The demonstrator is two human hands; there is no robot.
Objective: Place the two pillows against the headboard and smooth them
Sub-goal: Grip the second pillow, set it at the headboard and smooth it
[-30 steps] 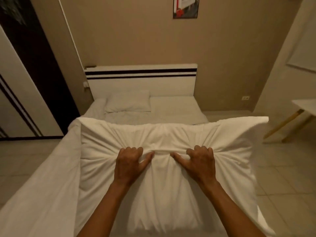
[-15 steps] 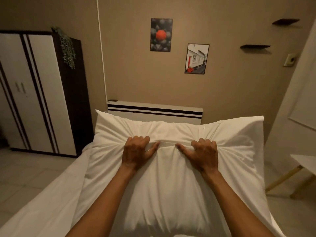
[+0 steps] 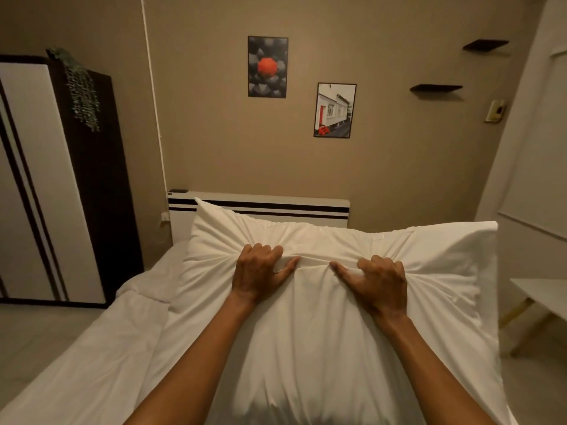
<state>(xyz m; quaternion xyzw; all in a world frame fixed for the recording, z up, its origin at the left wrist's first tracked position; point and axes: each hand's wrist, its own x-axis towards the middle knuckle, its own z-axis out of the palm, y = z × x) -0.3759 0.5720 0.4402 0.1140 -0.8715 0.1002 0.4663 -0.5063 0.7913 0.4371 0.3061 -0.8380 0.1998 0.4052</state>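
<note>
I hold a large white pillow (image 3: 322, 332) up in front of me, over the foot half of the bed. My left hand (image 3: 260, 271) and my right hand (image 3: 379, 282) both grip bunched fabric near its top middle, thumbs pointing toward each other. The pillow hides most of the bed's head end. Above its top edge shows the white headboard (image 3: 294, 207) with two black stripes, against the beige wall. The second pillow is hidden behind the held one.
The white bedsheet (image 3: 92, 357) runs down the left side. A black-and-white wardrobe (image 3: 61, 185) with a hanging plant stands left of the bed. At right are a small white table (image 3: 540, 292) with wooden legs, two posters and dark wall shelves.
The pillow has risen in my view and now covers the second pillow and the mattress near the headboard. The view tilted up, showing wardrobe and posters. Both hands kept their grip.
</note>
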